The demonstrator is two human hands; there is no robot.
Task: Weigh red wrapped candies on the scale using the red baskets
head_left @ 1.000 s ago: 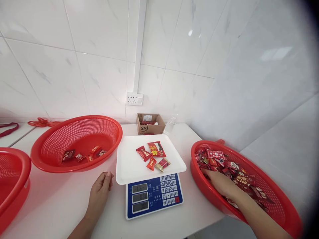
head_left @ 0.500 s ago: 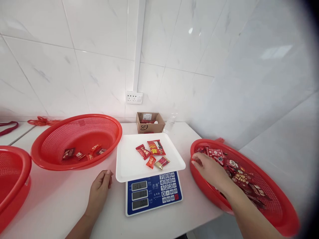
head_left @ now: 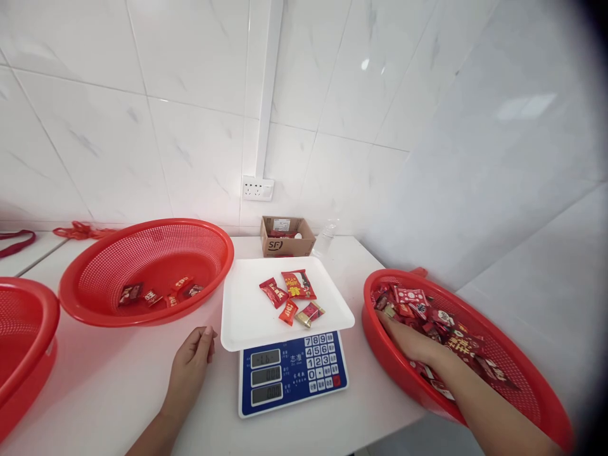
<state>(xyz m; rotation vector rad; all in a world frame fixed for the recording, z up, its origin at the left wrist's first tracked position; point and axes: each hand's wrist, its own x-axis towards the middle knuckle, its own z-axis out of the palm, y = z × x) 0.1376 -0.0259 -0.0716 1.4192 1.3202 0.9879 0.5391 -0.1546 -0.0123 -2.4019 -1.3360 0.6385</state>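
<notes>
My right hand [head_left: 403, 335] reaches down into the right red basket [head_left: 536, 380], among the wrapped candies [head_left: 444, 316]. Its fingertips are hidden there, so any hold is unclear. My left hand [head_left: 192, 354] rests on the white table, loosely closed with the thumb over curled fingers and nothing visible in it. It lies just left of a blue-faced digital scale [head_left: 294, 373]. On top of the scale sits a white tray [head_left: 247, 316] bearing several separate wrapped sweets: a large red packet [head_left: 299, 284], a dark red one [head_left: 273, 292], a small orange-red one [head_left: 288, 312] and a gold-ended one [head_left: 310, 314].
Left of the scale a red basket [head_left: 142, 247] holds a few sweets. Another red basket [head_left: 28, 354] is cut off by the left edge. Behind the tray are a small cardboard box [head_left: 287, 244] and a clear plastic item [head_left: 327, 237]. Tiled walls bound the back and right.
My right hand has moved from above the right basket's rim down in among the candies. My left hand and the sweets on the tray stay as they were.
</notes>
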